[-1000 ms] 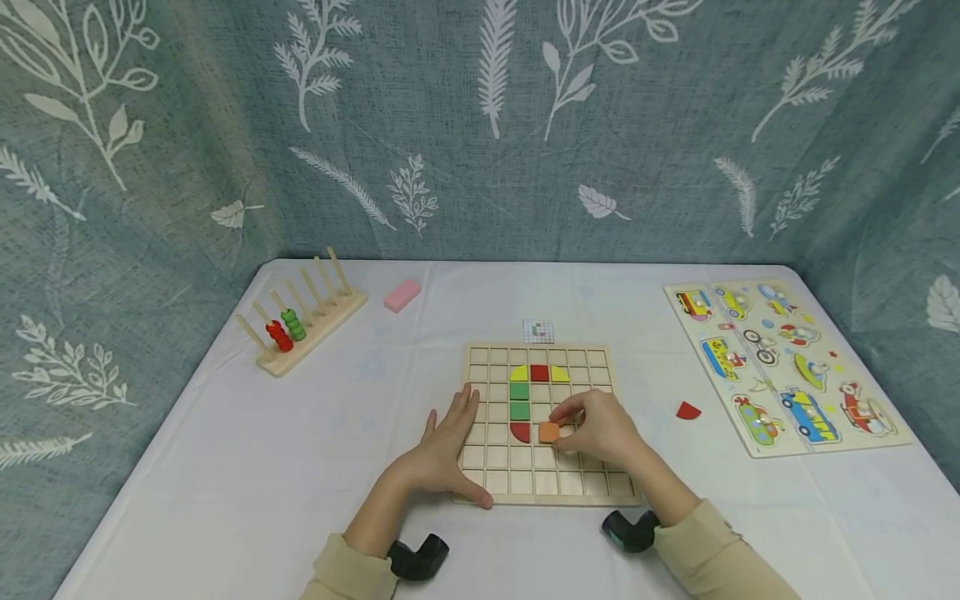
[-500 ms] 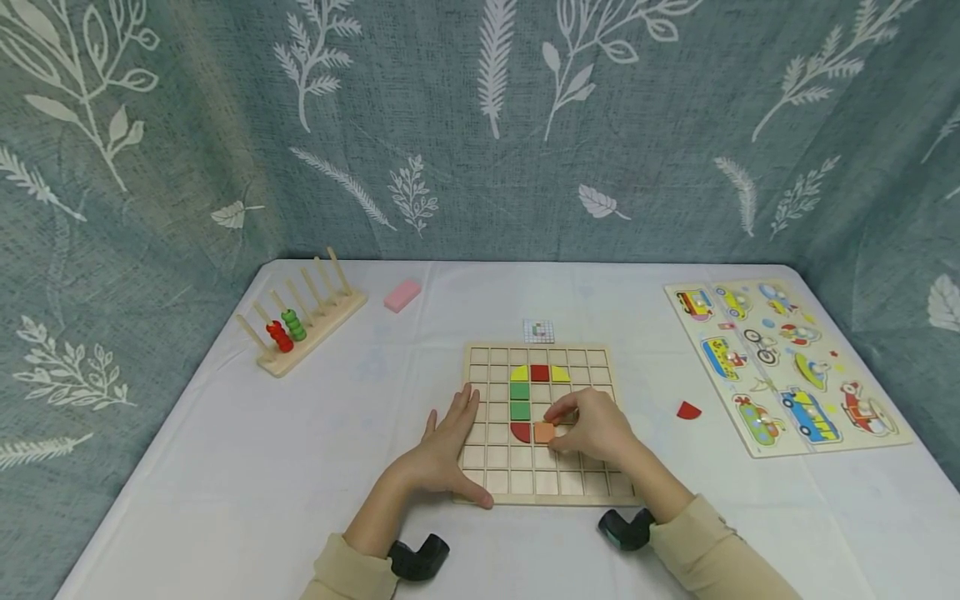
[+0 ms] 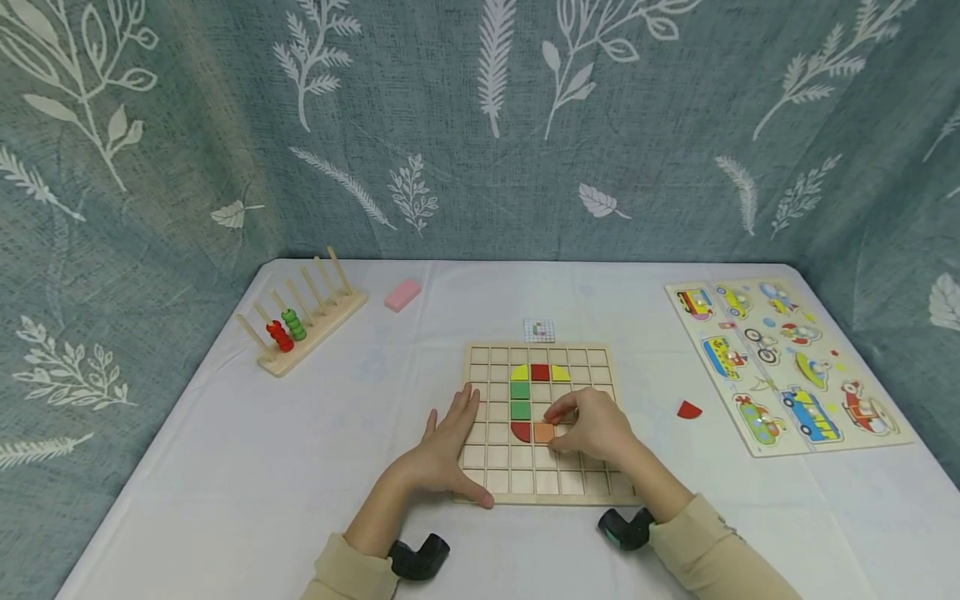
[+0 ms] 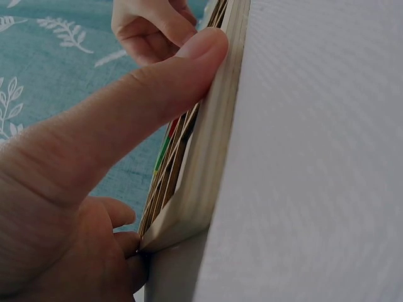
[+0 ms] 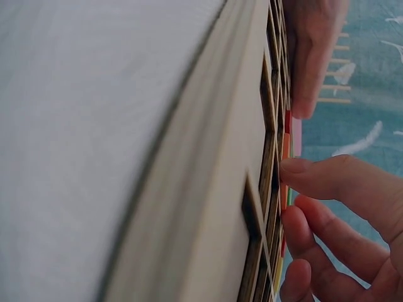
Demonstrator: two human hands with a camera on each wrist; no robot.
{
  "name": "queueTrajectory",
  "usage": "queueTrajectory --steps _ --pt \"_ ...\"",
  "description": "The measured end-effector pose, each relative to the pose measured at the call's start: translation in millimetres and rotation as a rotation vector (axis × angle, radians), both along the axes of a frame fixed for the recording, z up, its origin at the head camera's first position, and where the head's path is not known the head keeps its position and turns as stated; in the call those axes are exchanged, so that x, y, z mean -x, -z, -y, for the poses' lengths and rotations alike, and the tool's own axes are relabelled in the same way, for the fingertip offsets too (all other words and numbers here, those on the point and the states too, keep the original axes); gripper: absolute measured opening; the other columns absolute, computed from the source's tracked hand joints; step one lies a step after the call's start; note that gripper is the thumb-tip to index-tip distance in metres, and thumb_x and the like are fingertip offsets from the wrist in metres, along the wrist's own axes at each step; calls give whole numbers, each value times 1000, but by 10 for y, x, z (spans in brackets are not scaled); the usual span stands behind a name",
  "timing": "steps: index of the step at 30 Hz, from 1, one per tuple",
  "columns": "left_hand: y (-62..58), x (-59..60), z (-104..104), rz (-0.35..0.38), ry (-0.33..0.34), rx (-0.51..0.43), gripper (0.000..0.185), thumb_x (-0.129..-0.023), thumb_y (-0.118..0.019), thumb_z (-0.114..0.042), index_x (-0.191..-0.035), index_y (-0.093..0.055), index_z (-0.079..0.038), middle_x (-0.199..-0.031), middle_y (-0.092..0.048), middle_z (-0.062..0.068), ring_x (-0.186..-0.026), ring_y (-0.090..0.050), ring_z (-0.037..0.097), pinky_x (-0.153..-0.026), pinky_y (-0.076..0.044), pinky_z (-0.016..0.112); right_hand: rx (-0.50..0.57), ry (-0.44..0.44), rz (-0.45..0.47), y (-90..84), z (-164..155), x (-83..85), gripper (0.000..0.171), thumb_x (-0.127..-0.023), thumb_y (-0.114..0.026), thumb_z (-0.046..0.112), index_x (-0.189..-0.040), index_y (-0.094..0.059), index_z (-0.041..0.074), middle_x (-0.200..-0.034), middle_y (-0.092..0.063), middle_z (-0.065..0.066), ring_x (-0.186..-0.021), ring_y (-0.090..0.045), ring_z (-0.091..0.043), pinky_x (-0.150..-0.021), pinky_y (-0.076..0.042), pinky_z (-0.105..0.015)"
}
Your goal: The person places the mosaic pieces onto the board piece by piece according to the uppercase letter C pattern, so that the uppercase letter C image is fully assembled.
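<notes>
A wooden grid board [image 3: 517, 483] lies in the middle of the table in the head view. My right hand [image 3: 596, 425] pinches an orange square tile [image 3: 543, 432] between thumb and fingers, right beside a red quarter-round tile [image 3: 521, 431]. My left hand [image 3: 442, 454] rests with spread fingers along the board's left edge, its thumb [image 4: 182, 63] on the front rim in the left wrist view. Two green square tiles [image 3: 520, 400], a red square tile [image 3: 540, 372] and two yellow quarter-round tiles [image 3: 559, 373] sit in cells farther back.
A small pattern card [image 3: 538, 331] lies behind the board. To the right are a loose red quarter-round tile [image 3: 688, 410] and a vehicle puzzle board [image 3: 765, 442]. At the back left stand a peg rack [image 3: 315, 333] with red and green beads and a pink block [image 3: 402, 295].
My right hand has shifted slightly left with the orange tile, which is now up against the red quarter-round tile. The left hand has stayed in place.
</notes>
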State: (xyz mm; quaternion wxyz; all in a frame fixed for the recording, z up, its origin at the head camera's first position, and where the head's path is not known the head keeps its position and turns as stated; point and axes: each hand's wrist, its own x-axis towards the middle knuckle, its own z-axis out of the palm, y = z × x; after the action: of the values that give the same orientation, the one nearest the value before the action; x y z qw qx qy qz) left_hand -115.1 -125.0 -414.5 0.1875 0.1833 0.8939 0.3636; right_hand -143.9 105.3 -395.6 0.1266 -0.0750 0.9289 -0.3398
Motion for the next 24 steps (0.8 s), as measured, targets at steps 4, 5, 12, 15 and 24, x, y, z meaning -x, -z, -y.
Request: queueTrajectory --steps 4,5,12,15,24 --pt "0 3 -1 -1 1 -2 135 -48 -90 -35 -145 -5 2 -152 4 16 -138 6 28 -106 6 55 0 5 4 -4 1 1 25 -58 -84 7 -78 -71 15 -71 -63 8 -64 -49 -11 -57 -39 -27" --pt "3 3 -1 -1 2 -3 135 -47 -90 -35 -145 -4 2 -152 5 16 -138 6 28 -106 6 55 0 5 2 -4 0 1 25 -58 -84 7 -78 -71 15 -71 -63 8 -64 -49 -11 -57 -39 -27" --pt "25 4 4 -5 6 -3 136 -47 -90 -35 -145 -3 1 -152 6 15 -139 6 26 -106 6 54 5 -7 -14 -3 -20 -2 26 -58 -84 8 -80 -72 16 -74 -64 9 -66 -49 -11 -57 -39 -28" --pt "30 5 7 -7 7 -2 137 -47 -90 -36 -146 -3 0 -152 6 14 -139 7 26 -106 7 54 6 -9 -15 -10 -31 -8 26 -59 -84 9 -81 -72 16 -77 -64 8 -69 -50 -11 -58 -40 -28" --pt "30 2 12 -10 8 -2 137 -47 -90 -35 -145 -3 1 -152 6 15 -139 7 26 -106 7 53 37 2 -23 -37 -65 1 24 -61 -83 13 -82 -71 14 -73 -61 5 -64 -48 -13 -55 -39 -27"
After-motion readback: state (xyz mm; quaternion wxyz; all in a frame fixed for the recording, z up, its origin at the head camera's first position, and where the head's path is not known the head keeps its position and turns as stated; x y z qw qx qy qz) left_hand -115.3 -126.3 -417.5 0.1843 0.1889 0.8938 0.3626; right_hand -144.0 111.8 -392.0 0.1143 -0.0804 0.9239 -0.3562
